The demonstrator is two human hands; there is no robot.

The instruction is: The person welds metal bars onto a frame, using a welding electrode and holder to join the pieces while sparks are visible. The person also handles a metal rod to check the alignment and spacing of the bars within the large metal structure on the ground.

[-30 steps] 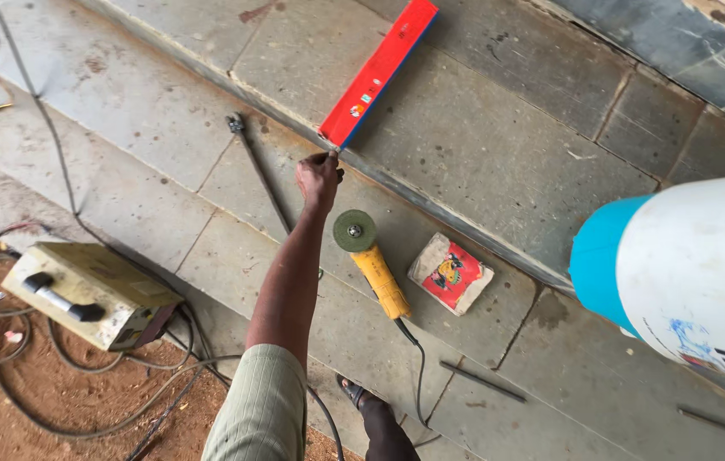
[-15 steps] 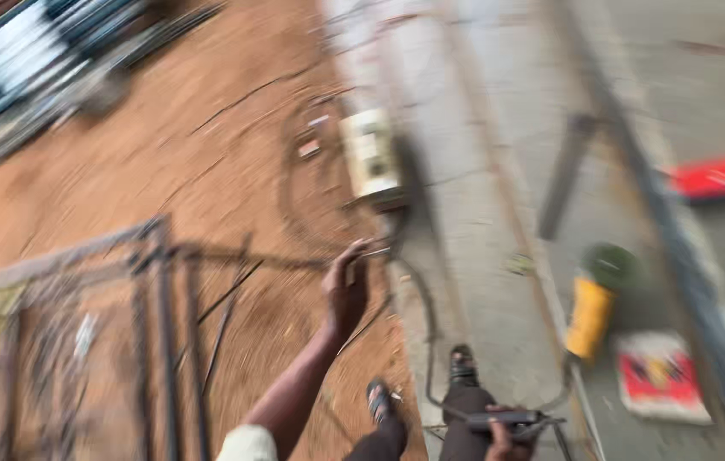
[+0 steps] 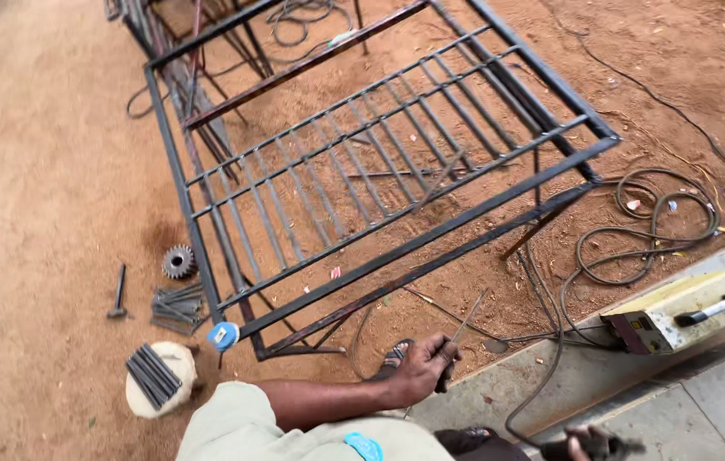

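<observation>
The left hand pinches a thin welding rod near the grille frame's corner while the right hand, low in view, grips a dark electrode holder, so loading the rod looks next, amid the welding machine and tangled cables.
</observation>
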